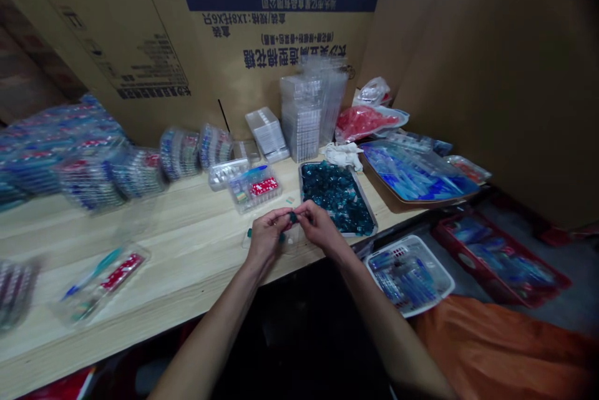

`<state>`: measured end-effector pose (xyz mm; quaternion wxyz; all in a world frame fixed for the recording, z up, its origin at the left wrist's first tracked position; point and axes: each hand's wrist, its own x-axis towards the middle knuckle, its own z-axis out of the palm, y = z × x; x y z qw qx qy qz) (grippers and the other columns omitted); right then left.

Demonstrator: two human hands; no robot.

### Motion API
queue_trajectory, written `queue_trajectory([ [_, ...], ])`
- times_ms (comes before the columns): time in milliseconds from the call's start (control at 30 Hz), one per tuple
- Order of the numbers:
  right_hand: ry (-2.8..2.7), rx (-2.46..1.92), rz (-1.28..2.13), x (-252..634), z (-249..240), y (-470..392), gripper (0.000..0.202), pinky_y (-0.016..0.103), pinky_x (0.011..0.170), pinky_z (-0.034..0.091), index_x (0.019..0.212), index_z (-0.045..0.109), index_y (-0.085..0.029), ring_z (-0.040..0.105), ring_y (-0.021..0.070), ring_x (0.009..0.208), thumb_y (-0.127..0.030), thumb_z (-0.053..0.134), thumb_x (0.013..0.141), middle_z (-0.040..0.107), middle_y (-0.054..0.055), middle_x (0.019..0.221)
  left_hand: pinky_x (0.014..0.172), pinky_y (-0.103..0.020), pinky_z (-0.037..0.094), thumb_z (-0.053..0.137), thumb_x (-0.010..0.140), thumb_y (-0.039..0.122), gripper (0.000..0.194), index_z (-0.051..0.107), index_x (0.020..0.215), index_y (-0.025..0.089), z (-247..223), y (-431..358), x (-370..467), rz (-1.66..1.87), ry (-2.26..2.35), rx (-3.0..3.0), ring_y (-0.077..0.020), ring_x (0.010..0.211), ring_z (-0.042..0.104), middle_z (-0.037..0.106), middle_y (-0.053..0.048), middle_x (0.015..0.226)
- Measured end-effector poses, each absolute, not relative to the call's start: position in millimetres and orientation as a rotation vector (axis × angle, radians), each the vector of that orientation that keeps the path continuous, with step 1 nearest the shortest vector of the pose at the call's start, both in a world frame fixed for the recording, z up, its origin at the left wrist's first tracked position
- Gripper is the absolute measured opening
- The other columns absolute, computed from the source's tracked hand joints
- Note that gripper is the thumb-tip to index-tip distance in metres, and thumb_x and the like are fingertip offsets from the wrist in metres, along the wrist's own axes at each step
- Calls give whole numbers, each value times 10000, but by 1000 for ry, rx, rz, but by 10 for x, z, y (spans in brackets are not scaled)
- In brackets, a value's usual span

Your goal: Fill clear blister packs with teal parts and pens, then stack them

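Observation:
Over the front of the wooden table, my left hand [266, 234] and my right hand [321, 225] meet, with the fingertips of both closed on a small dark green piece [292, 217]. What the piece is made of is too small to tell. Below the hands a clear plastic tray [292, 241] lies partly hidden, with green bits near my left hand. Just right of my right hand, a metal tray [370, 229] holds many dark teal, shiny pieces [333, 194]. Behind my left hand stands a clear plastic box [238, 203] with a blue stick and a red patterned packet.
Stacked clear trays [302, 119] stand against the cardboard [224, 88]. Filled packs [88, 181] line the left side. On the right are a red bag [369, 122], a carton of blue packets [416, 169], a white basket [447, 275] and a red crate [528, 266] below.

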<state>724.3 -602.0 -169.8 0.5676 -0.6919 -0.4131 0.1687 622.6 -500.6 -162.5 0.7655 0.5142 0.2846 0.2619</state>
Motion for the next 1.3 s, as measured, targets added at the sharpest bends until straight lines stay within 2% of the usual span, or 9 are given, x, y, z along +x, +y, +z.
queue_trajectory([
  [233, -857, -1420, 632, 7131, -1756, -5877, 200, 243, 565, 370, 991, 561, -211, 508, 132, 597, -313, 512, 827, 513, -54, 639, 606, -207, 439, 842, 572, 248, 413, 682, 943, 162, -1605, -5012, 6175, 716, 634, 1093, -93, 617, 612, 695, 11, 730],
  [400, -914, -1536, 496, 7121, -1840, -5839, 144, 238, 558, 355, 938, 569, -204, 495, 126, 586, -265, 535, 813, 515, -55, 636, 632, -239, 453, 877, 547, 391, 407, 741, 819, 121, -1641, -4954, 6146, 617, 666, 1078, -116, 622, 613, 712, -45, 712],
  [533, -971, -1604, 437, 7122, -1873, -5837, 160, 257, 629, 412, 959, 574, -203, 572, 151, 666, -187, 491, 823, 603, -14, 716, 689, -262, 474, 916, 477, 395, 422, 758, 741, 105, -1634, -4921, 6104, 535, 638, 1091, -143, 665, 635, 730, -79, 713],
  [633, -1044, -1666, 357, 7130, -1860, -5854, 181, 263, 644, 405, 956, 577, -208, 563, 154, 670, -152, 493, 806, 593, -13, 715, 690, -259, 476, 924, 470, 390, 410, 754, 716, 110, -1617, -4914, 6081, 509, 618, 1096, -142, 665, 633, 731, -77, 709],
  [767, -1077, -1587, 450, 7173, -1847, -5878, 145, 256, 607, 390, 946, 565, -201, 525, 142, 622, -208, 511, 812, 550, -35, 674, 652, -237, 471, 926, 491, 370, 393, 748, 732, 116, -1602, -4881, 6051, 488, 595, 1111, -126, 645, 628, 726, -61, 704],
  [933, -1039, -1376, 645, 7206, -1856, -5881, 189, 274, 693, 457, 970, 596, -192, 593, 150, 723, -318, 543, 838, 625, -7, 773, 720, -260, 518, 932, 477, 368, 412, 746, 733, 104, -1604, -4849, 6037, 431, 586, 1023, -146, 687, 664, 732, -69, 725],
  [1033, -1025, -1391, 646, 7202, -1865, -5871, 200, 288, 707, 474, 996, 617, -199, 608, 164, 748, -309, 561, 838, 638, 0, 782, 724, -281, 533, 935, 453, 362, 422, 744, 726, 103, -1603, -4860, 6039, 458, 623, 1005, -161, 684, 676, 735, -72, 723],
  [1167, -1051, -1446, 602, 7193, -1882, -5843, 169, 303, 713, 484, 970, 649, -219, 606, 186, 774, -259, 591, 816, 638, 8, 780, 674, -273, 523, 911, 460, 379, 414, 738, 709, 98, -1588, -4849, 6029, 424, 643, 1075, -165, 664, 673, 735, -86, 720],
  [1300, -1063, -1493, 586, 7169, -1887, -5807, 151, 293, 678, 467, 950, 638, -235, 594, 186, 753, -231, 585, 808, 632, 5, 763, 565, -238, 464, 834, 541, 351, 298, 697, 664, 117, -1572, -4833, 6020, 505, 672, 1296, -138, 565, 623, 696, -49, 621],
])
